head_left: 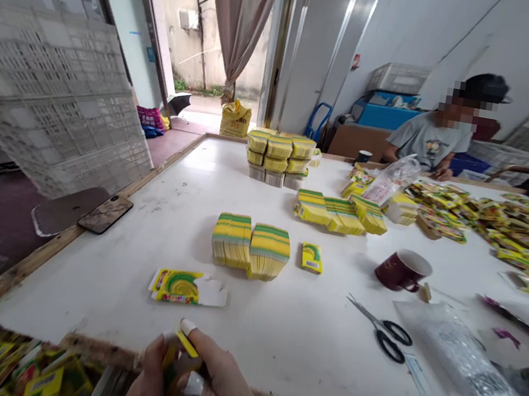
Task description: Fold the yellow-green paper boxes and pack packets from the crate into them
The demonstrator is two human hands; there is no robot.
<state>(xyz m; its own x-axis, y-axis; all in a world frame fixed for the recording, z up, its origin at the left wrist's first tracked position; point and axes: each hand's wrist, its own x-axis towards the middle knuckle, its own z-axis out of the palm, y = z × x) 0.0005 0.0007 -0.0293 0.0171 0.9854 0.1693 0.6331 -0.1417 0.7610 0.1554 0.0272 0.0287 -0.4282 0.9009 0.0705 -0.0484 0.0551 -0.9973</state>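
At the table's front edge, my left hand (149, 378) and my right hand (226, 384) are closed around a small yellow carton (188, 344). Its lower part is shadowed and partly hidden by my fingers. White wrapping covers two fingertips of my right hand. Just beyond, flattened yellow-and-green cartons (181, 287) lie with a white flap pointing right. Farther back stand two bundles of yellow-and-green packets, a left bundle (232, 240) and a right bundle (270, 251). A single small yellow box (312, 258) lies to their right.
Scissors (387, 330), a maroon mug (400, 269) and clear plastic wrap (452, 348) lie at right. A phone (106, 213) rests by the left edge. Stacked packets (279, 153) stand at the back. Beyond a carton heap (528, 228) sits a person (431, 141). Below is a carton-filled bin (46, 378).
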